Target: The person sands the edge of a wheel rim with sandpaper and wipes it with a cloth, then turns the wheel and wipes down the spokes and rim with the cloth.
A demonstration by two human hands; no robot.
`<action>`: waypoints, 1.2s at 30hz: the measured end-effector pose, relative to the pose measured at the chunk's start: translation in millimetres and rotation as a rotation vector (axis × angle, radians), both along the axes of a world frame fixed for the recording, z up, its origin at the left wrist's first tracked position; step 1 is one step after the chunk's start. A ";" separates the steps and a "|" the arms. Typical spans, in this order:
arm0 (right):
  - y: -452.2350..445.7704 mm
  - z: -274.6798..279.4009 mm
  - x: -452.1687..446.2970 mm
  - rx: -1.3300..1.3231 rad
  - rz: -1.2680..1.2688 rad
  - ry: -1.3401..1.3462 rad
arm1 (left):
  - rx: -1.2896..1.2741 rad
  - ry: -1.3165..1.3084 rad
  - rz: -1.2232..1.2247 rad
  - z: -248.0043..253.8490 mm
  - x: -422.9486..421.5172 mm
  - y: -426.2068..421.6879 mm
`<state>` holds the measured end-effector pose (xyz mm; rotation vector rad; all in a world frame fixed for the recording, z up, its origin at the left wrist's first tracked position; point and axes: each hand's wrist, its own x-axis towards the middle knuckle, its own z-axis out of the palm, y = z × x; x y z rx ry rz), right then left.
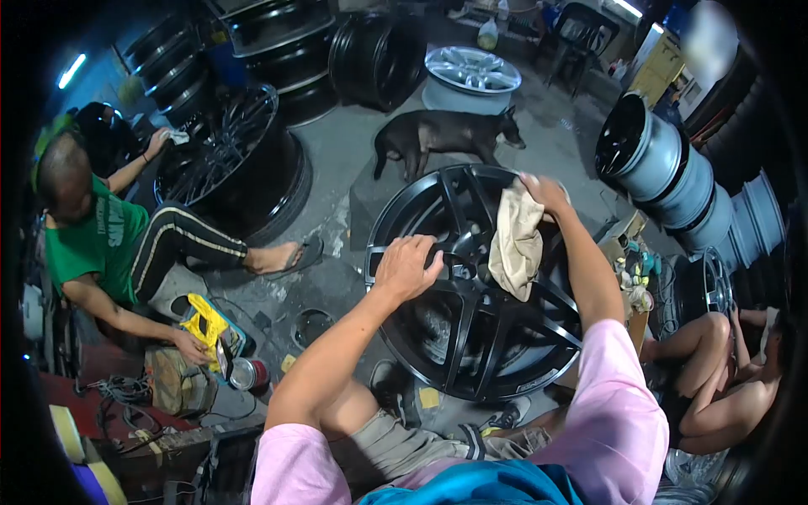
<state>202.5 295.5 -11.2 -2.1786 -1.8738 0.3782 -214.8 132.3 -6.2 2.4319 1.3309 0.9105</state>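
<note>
A black multi-spoke wheel rim [465, 332] lies face up in front of me, close to my knees. My left hand [407, 268] rests on its left side, with the fingers curled over a spoke and the thumb out to the right. At the rim's upper right edge, my right hand [545, 194] is closed on a bunched beige cloth [516, 240]. The cloth hangs over the spokes and hides part of them near the hub.
A black dog [442, 139] lies just beyond the rim. To the left sits a person in a green shirt [97, 240] beside another black rim [227, 156]; another person [724, 387] crouches at right. Stacked silver rims [665, 164] stand at right, and a silver rim [473, 71] behind.
</note>
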 end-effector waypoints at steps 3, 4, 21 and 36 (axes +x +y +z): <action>-85.7 -22.6 79.9 0.000 -0.139 -0.010 | 0.021 -0.002 -0.005 -1.4 1.8 -0.9; -112.1 -29.3 100.6 -0.067 -0.178 0.016 | 0.024 0.003 -0.013 -1.1 1.9 -0.2; -533.7 -22.7 -173.3 -0.152 0.048 0.556 | -0.136 0.035 -0.455 100.9 88.7 -126.8; -383.6 22.7 -81.3 0.323 0.033 0.045 | -0.245 0.207 -0.334 -1.7 152.0 -263.9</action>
